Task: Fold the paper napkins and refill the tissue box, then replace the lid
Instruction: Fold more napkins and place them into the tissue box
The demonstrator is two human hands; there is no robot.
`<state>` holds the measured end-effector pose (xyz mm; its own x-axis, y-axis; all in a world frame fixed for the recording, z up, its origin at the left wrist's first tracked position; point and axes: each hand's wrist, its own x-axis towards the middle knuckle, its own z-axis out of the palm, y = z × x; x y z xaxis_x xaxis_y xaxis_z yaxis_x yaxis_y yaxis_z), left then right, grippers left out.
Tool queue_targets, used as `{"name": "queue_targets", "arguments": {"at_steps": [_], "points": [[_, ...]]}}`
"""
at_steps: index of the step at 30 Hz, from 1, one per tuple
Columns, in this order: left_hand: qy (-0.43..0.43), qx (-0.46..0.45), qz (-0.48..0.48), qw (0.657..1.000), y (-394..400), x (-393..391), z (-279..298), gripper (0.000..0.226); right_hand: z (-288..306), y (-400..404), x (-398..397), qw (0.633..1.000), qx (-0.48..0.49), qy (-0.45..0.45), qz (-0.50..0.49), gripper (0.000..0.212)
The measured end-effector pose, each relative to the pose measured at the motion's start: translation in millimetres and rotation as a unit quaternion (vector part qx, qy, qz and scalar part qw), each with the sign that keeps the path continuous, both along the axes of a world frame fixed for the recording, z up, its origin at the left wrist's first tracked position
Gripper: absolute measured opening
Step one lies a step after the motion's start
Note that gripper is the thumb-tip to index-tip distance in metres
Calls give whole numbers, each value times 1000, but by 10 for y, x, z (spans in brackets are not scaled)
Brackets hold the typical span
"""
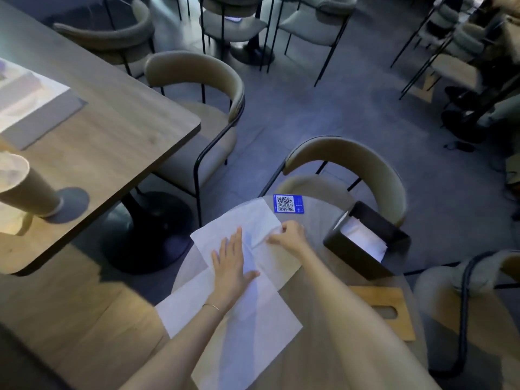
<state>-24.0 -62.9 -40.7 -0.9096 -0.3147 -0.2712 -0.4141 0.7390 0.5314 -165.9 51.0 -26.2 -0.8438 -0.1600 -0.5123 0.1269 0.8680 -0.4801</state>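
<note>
A white paper napkin (242, 220) lies spread on the small round table (318, 327), overlapping a second white napkin (242, 333) nearer to me. My left hand (232, 266) presses flat on the upper napkin, fingers apart. My right hand (291, 235) pinches that napkin's right edge. The black tissue box (365, 246) stands open at the right of the table, with white folded napkins (363, 239) inside. Its wooden lid (385, 311), with an oval slot, lies flat on the table in front of the box.
A blue QR-code card (288, 204) lies at the table's far edge. A beige chair (346, 170) stands behind the table, another chair (475, 277) at the right. A larger wooden table (107, 130) at the left carries a paper cup (25, 187).
</note>
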Motion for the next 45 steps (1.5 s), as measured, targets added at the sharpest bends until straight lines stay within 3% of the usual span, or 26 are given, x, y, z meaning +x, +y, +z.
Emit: {"name": "queue_targets", "arguments": {"at_steps": [3, 6, 9, 13, 16, 19, 20, 23, 26, 28, 34, 38, 41, 45], "points": [[67, 44, 32, 996, -27, 31, 26, 99, 155, 51, -32, 992, -114, -42, -38, 31], [146, 125, 123, 974, -13, 15, 175, 88, 534, 185, -56, 969, -223, -68, -83, 17], [173, 167, 170, 956, 46, -113, 408, 66, 986, 427, -24, 943, -310, -59, -103, 16], [195, 321, 260, 890, 269, -346, 859, 39, 1452, 800, 66, 912, -379, -28, -151, 25], [128, 446, 279, 841, 512, -520, 1174, 52, 1708, 1063, 162, 874, -440, -15, -206, 22], [11, 587, 207, 782, 687, -693, 1326, 57, 1839, 1332, 273, 834, -477, 20, -278, 14], [3, 606, 166, 778, 734, -716, 1331, 54, 1859, 1429, 317, 820, -483, 30, -306, 13], [63, 589, 50, 804, 859, -708, 1349, 51, 1905, 1710, 452, 785, -494, 69, -368, 14], [93, 601, 6, 794, 930, -752, 1402, 62, 1934, 1944, 590, 746, -510, 98, -416, 16], [105, 584, -39, 804, 951, -811, 1493, 67, 1959, 2064, 678, 733, -517, 108, -430, 19], [178, 481, -162, 843, 944, -975, 1742, 63, 2039, 2244, 872, 756, -445, 185, -443, 10], [193, 444, -226, 845, 881, -1075, 1886, 31, 2104, 2285, 911, 774, -399, 250, -424, 36], [190, 447, -209, 848, 877, -1118, 2000, 15, 2228, 2306, 925, 780, -382, 277, -411, 11], [204, 433, -189, 858, 861, -1202, 2031, 4, 2286, 2377, 910, 774, -408, 294, -383, 26]]}}
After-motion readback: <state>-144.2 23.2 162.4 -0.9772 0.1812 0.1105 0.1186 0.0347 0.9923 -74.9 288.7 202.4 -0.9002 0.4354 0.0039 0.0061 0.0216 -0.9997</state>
